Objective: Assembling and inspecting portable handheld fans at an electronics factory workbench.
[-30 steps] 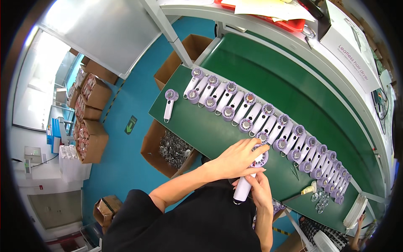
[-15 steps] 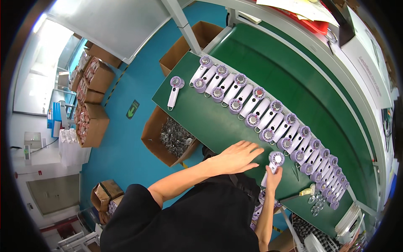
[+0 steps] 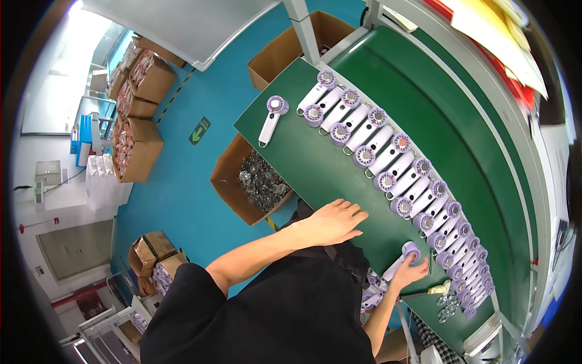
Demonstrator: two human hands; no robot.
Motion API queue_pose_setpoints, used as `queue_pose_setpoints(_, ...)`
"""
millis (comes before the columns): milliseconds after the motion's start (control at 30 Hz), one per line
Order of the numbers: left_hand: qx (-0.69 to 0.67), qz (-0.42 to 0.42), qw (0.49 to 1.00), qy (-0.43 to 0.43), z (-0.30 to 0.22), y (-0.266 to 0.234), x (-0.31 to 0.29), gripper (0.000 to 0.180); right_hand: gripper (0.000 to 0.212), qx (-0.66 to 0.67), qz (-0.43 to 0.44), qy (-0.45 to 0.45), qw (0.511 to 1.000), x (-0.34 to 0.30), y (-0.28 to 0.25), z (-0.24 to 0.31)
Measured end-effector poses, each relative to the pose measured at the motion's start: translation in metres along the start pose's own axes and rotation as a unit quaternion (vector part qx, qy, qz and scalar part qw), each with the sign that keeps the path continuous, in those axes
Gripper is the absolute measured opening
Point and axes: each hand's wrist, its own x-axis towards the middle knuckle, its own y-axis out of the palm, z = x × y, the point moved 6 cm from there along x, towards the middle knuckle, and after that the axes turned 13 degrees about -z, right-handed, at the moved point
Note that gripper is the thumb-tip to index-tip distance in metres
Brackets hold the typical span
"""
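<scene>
My right hand [image 3: 410, 274] grips a white-and-purple handheld fan [image 3: 412, 249] by its round head, at the near edge of the green table [image 3: 303, 151]. The fan's handle points to the lower left, toward my body. Palm down, with nothing in it, my left hand [image 3: 339, 219] hovers over or rests on the near edge of the table, its fingers apart. Beyond both hands, a double row of similar fans [image 3: 391, 155] runs from far left to near right, each with a small metal loop. One separate fan [image 3: 271, 118] lies at the far left corner.
By my right hand are thin tweezers [image 3: 430, 263], a yellow-handled tool [image 3: 438, 289] and several shiny metal discs [image 3: 448, 306]. Left of the table a cardboard box [image 3: 227, 176] holds metal parts. Another carton [image 3: 267, 64] stands behind. A grey frame borders the green conveyor belt [image 3: 418, 91].
My right hand has shifted right and nearer with the fan, now grasping around its head. The left hand has moved slightly left. The whole view has also turned a little.
</scene>
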Motion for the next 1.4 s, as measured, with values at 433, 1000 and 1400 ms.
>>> queue_pose_setpoints(433, 0.069, -0.008, 0.987, -0.143, 0.151, -0.073, -0.052, 0.044, 0.03, 0.259, 0.28, -0.481, 0.789, -0.017, 0.163, 0.421)
queue_pose_setpoints(1000, 0.068, -0.193, 0.897, -0.391, 0.354, -0.085, -0.104, 0.062, 0.036, 0.081, 0.267, -0.728, 0.626, -0.052, 0.23, 0.534)
queue_pose_setpoints(1400, 0.057, -0.299, 0.915, -0.265, 0.372, -0.094, -0.066, 0.06, 0.055, 0.123, 0.276, -0.414, 0.858, -0.035, 0.088, 0.46)
